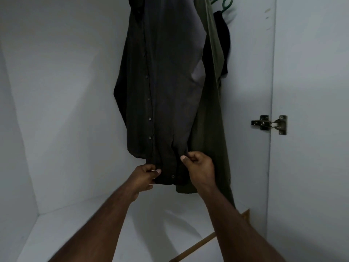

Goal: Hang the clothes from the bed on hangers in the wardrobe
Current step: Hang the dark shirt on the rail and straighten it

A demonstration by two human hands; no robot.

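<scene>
Black buttoned shirt (160, 82) hangs, seemingly unwrinkled.

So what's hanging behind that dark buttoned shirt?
An olive green garment, with a black garment and a green hanger behind it. The dark shirt covers anything further.

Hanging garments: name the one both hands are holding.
The black button-front shirt, gripped at its hem by the left hand and right hand; the olive garment hangs untouched behind.

The dark shirt (160, 82) is soft, matt cloth. The hinge (270, 124) is shiny metal. The wardrobe wall (66, 91) looks smooth and white.
</scene>
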